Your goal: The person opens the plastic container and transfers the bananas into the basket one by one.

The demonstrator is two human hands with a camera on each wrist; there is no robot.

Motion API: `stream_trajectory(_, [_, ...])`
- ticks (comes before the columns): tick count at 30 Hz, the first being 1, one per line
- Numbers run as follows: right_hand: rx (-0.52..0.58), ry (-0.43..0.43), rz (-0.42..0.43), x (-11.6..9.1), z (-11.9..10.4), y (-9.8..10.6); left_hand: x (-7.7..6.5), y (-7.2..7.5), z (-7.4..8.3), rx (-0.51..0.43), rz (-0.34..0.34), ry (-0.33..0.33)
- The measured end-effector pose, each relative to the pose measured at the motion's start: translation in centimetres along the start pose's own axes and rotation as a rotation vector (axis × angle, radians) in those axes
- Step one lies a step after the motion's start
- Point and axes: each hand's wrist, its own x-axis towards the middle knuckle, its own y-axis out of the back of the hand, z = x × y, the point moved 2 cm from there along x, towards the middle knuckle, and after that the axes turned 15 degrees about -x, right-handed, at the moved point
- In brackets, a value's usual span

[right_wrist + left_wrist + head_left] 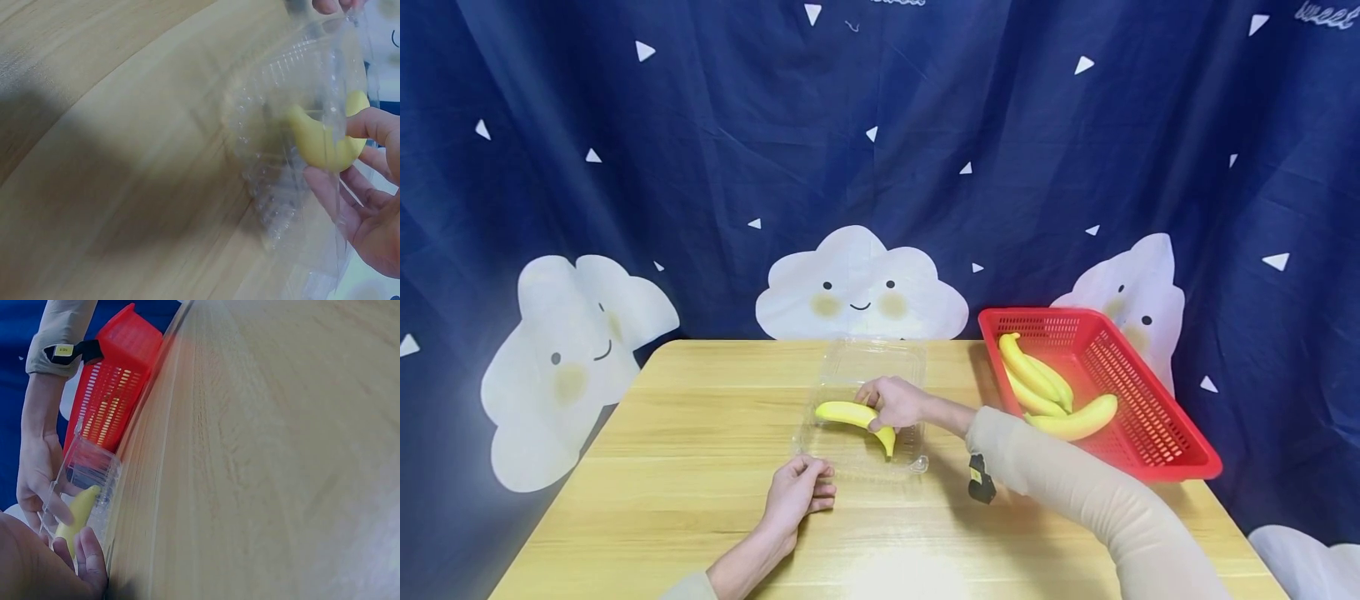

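Note:
A yellow banana (848, 412) lies slantwise in an open clear plastic clamshell container (865, 467), inside its front half. My right hand (891, 402) grips the banana around its right part, thumb on one side and fingers on the other. In the right wrist view the banana (312, 139) shows partly through the clear wall, with the hand (375, 206) around it. My left hand (797, 496) is at the container's front left corner, thumb and fingertips close together at the rim. In the left wrist view its fingers (90, 556) show beside the container.
A red perforated basket (1150, 400) stands at the right of the wooden table (700, 433), with several more bananas (1078, 419) in it. The right forearm passes in front of the basket's near side. A blue curtain (865, 167) with clouds hangs behind the table.

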Motion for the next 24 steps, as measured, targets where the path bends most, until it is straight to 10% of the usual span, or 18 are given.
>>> stream_trajectory(24, [-0.034,0.026,0.027,-1.0,0.5,2.9,0.0,-0.1,0.0,-0.011,0.001,0.0])
